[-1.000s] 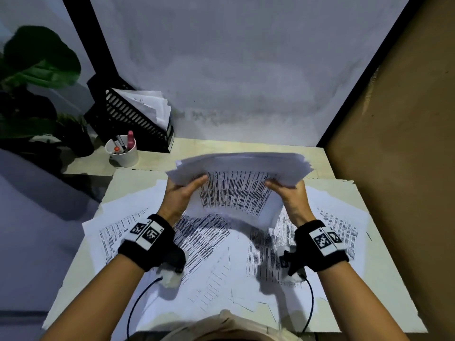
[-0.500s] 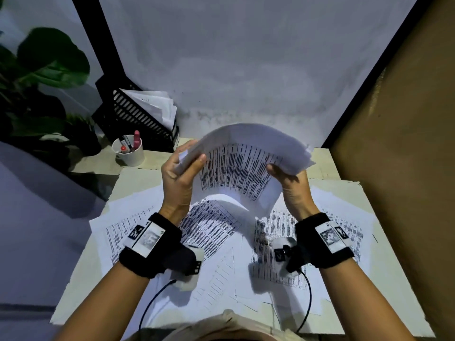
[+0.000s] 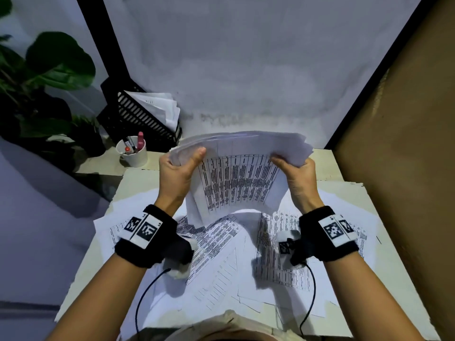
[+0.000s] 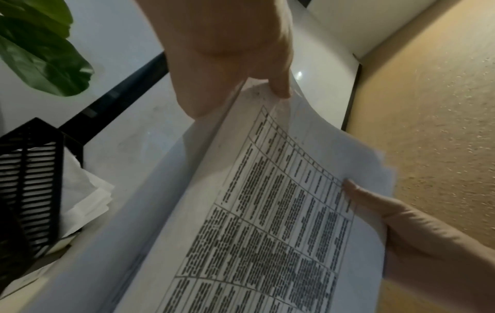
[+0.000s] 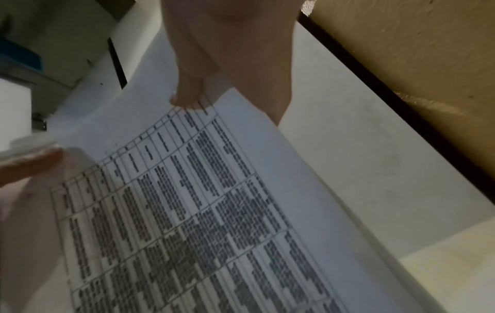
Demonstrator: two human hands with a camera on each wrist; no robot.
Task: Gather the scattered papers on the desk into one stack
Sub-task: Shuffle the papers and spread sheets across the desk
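Observation:
I hold a thick stack of printed papers [image 3: 241,178] upright above the desk [image 3: 138,185], printed table side toward me. My left hand [image 3: 189,159] grips its left edge, thumb on the front. My right hand [image 3: 288,163] grips the right edge the same way. Several loose printed sheets [image 3: 221,262] lie overlapping on the desk under my wrists. In the left wrist view my left hand [image 4: 278,86] pinches the stack [image 4: 267,211] near its top, with the right hand [image 4: 388,222] opposite. In the right wrist view the right hand [image 5: 192,95] holds the stack [image 5: 201,211].
A black file tray [image 3: 138,119] with papers stands at the back left, and a white cup [image 3: 134,156] of pens sits in front of it. A leafy plant [image 3: 54,62] is further left. A brown wall [image 3: 406,143] borders the desk's right side.
Half a second ago the stack was raised and tilted, left corner high. Now its top edge is level again and lower. Both hands keep their hold.

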